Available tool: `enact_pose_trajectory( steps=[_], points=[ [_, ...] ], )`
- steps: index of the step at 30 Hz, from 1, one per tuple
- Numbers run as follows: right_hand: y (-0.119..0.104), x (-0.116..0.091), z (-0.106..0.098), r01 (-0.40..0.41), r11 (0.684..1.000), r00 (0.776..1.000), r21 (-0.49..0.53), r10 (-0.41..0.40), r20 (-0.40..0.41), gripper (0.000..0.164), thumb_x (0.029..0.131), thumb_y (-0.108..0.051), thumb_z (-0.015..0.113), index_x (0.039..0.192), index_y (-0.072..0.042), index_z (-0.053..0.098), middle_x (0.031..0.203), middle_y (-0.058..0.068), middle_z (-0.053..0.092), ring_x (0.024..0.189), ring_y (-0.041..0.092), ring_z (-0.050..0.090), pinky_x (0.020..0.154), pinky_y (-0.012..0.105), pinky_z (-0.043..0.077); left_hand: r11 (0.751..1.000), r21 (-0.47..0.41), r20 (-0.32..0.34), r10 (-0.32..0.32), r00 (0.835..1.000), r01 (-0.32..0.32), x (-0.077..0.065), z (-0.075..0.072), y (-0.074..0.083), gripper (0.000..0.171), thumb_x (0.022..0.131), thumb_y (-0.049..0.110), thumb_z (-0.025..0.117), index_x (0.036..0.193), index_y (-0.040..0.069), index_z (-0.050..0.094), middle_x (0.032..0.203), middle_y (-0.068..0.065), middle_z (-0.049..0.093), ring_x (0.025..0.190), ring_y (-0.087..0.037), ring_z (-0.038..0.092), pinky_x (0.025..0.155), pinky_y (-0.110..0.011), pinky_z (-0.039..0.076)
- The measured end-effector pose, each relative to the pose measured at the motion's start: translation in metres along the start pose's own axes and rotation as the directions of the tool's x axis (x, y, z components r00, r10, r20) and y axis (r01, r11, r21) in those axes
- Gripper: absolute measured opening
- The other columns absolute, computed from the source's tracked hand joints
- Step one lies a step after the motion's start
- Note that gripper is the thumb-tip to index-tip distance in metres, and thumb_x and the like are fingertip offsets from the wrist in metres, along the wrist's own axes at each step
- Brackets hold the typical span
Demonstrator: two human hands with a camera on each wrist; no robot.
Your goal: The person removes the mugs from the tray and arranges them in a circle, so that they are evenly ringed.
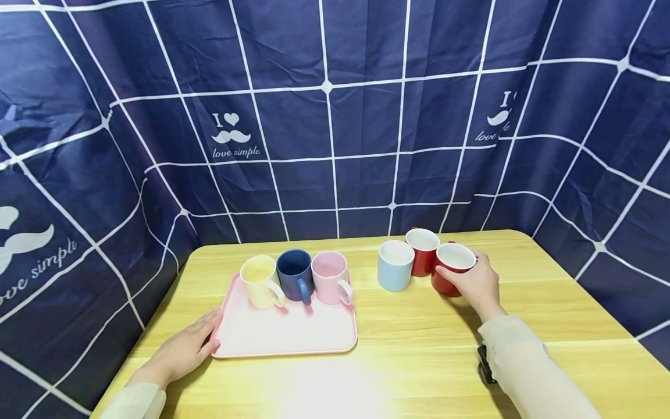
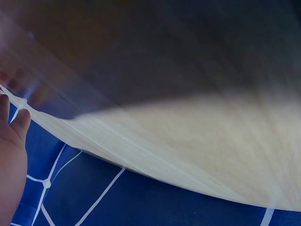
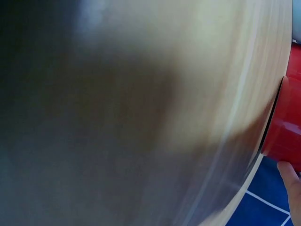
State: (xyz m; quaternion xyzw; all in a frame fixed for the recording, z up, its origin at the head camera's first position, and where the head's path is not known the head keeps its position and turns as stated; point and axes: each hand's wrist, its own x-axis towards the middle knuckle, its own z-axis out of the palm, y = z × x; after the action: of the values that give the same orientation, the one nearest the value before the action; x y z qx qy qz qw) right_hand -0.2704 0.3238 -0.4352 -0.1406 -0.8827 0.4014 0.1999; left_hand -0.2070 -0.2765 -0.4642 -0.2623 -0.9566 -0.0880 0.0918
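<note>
My right hand point(image 1: 478, 284) grips the nearer red mug point(image 1: 446, 281), thumb on its front side and fingers round its right side. The same red mug point(image 3: 287, 125) shows at the right edge of the right wrist view. Just behind it stands a second red mug point(image 1: 423, 263), with a light blue mug point(image 1: 394, 276) to its left. My left hand point(image 1: 180, 352) lies with fairly straight fingers against the left edge of a pink tray point(image 1: 282, 337). Along the tray's back sit a yellow mug point(image 1: 259, 285), a dark blue mug point(image 1: 294, 273) and a pink mug point(image 1: 328, 276).
Everything stands on a light wooden table point(image 1: 398, 343), with a bright glare near its front. Dark blue curtains point(image 1: 366, 128) with white lines enclose the back and both sides. A black band point(image 1: 485, 364) shows under the right sleeve.
</note>
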Motion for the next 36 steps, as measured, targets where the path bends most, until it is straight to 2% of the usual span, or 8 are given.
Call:
enact_pose_trajectory(
  steps=[11, 23, 26, 31, 36],
  points=[
    [-0.001, 0.001, 0.004, -0.009, 1.000, 1.000, 0.006, 0.009, 0.025, 0.096, 0.071, -0.051, 0.079, 0.137, 0.002, 0.033, 0.127, 0.026, 0.050, 0.113, 0.043, 0.049, 0.095, 0.056, 0.041, 1.000, 0.002, 0.023, -0.026, 0.999, 0.026, -0.001, -0.001, -0.002, 0.056, 0.094, 0.029, 0.058, 0.137, -0.004, 0.047, 0.140, -0.019, 0.046, 0.128, -0.035, 0.044, 0.100, -0.049, 0.038],
    [0.000, 0.000, 0.002, 0.037, 0.999, 0.997, -0.005, -0.036, 0.069, 0.105, 0.072, -0.056, 0.076, 0.144, 0.001, 0.026, 0.131, 0.028, 0.046, 0.115, 0.045, 0.046, 0.095, 0.060, 0.039, 1.000, -0.001, 0.031, -0.025, 0.999, 0.025, -0.001, -0.003, 0.001, 0.055, 0.094, 0.028, 0.058, 0.137, -0.005, 0.046, 0.141, -0.020, 0.045, 0.128, -0.036, 0.043, 0.101, -0.050, 0.037],
    [-0.002, 0.001, 0.000, 0.046, 0.999, 0.996, -0.023, -0.044, 0.074, 0.106, 0.076, -0.058, 0.071, 0.147, 0.002, 0.020, 0.133, 0.031, 0.043, 0.115, 0.048, 0.044, 0.094, 0.062, 0.038, 1.000, -0.003, 0.030, -0.023, 0.999, 0.024, 0.000, -0.003, 0.001, 0.055, 0.094, 0.027, 0.058, 0.137, -0.005, 0.047, 0.140, -0.020, 0.045, 0.128, -0.036, 0.043, 0.101, -0.050, 0.037],
    [-0.011, 0.006, -0.010, 0.066, 0.996, 0.997, -0.063, -0.063, 0.045, 0.097, 0.085, -0.059, 0.058, 0.149, 0.002, 0.017, 0.137, 0.035, 0.037, 0.117, 0.054, 0.039, 0.095, 0.064, 0.033, 1.000, -0.002, 0.024, -0.017, 1.000, 0.017, 0.000, -0.002, 0.002, 0.055, 0.094, 0.027, 0.058, 0.137, -0.006, 0.047, 0.140, -0.021, 0.046, 0.127, -0.036, 0.044, 0.101, -0.050, 0.037],
    [-0.028, 0.019, -0.025, 0.102, 0.991, 0.995, -0.089, -0.102, 0.012, 0.095, 0.087, -0.060, 0.054, 0.150, 0.000, 0.015, 0.142, 0.033, 0.033, 0.122, 0.055, 0.035, 0.098, 0.064, 0.030, 1.000, -0.002, 0.021, -0.011, 1.000, 0.011, 0.001, -0.002, 0.001, 0.055, 0.094, 0.026, 0.059, 0.137, -0.006, 0.047, 0.140, -0.021, 0.046, 0.127, -0.036, 0.044, 0.101, -0.049, 0.037]
  ],
)
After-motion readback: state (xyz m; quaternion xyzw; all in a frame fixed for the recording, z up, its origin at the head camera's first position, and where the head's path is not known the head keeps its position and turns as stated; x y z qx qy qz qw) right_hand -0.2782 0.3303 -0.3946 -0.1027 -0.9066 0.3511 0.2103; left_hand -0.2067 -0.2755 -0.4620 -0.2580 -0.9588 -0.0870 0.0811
